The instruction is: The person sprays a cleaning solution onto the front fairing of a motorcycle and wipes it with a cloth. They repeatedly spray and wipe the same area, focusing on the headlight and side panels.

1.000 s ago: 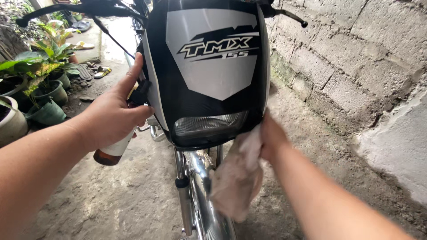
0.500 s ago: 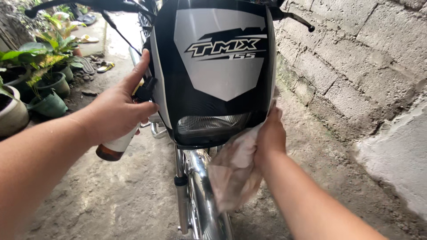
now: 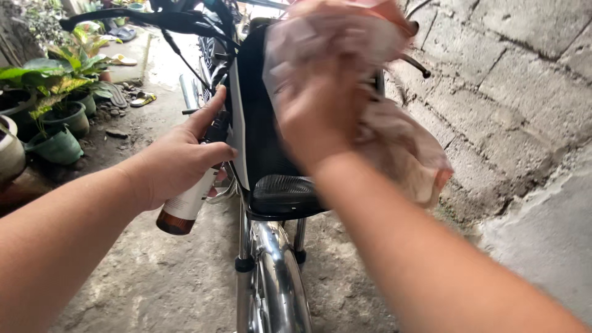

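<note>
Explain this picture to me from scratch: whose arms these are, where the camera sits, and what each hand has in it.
The camera is worn on a person's head and looks down, so both bare arms are that person's own. In front stands a motorcycle; its black front cowl and chrome front fender show. The left hand grips a brown spray bottle beside the cowl. The right hand, blurred, presses a pale cloth against the cowl's upper part. Potted plants stand on the left, and a block wall runs along the right.

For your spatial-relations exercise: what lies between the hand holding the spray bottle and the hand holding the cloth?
In the head view, the motorcycle's black front cowl lies between the left hand and right hand.
</note>
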